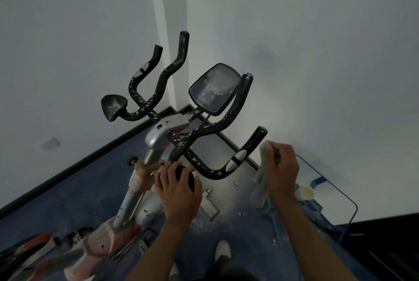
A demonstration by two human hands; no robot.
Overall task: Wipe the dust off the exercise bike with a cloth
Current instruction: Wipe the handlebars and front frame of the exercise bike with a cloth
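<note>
**Desk:** What sits closest to the lens?

**Photographer:** Two bare forearms reaching up from the bottom edge, above a white shoe (222, 249) on the blue floor (74, 192). The left hand (179, 187) is palm-down, fingers curled over a round black pad (184, 177) at the near end of the handlebar (199, 132). The right hand (282, 171) is raised beside the right-hand grip (250, 148), fingers folded tight around a pale grey cloth (260, 181) whose loose end hangs below the fist.

**Desk:** Is the cloth touching the bike?

**Photographer:** It looks just clear of the grip, though the angle makes that hard to settle.

**Desk:** And the machine?

**Photographer:** The exercise bike (145, 181) stands in the corner of the room where two white walls (317, 54) meet. Its black bars are flecked with white dust; the console screen (214, 89) at the far end is filmed grey. A second pad (113, 107) sits at the left end of the bars. The silver and orange frame runs down towards the lower left corner.

**Desk:** Anything else?

**Photographer:** A blue-framed glass table (350, 203) by the right wall, with a white cup (305, 192) near its left edge.
</note>
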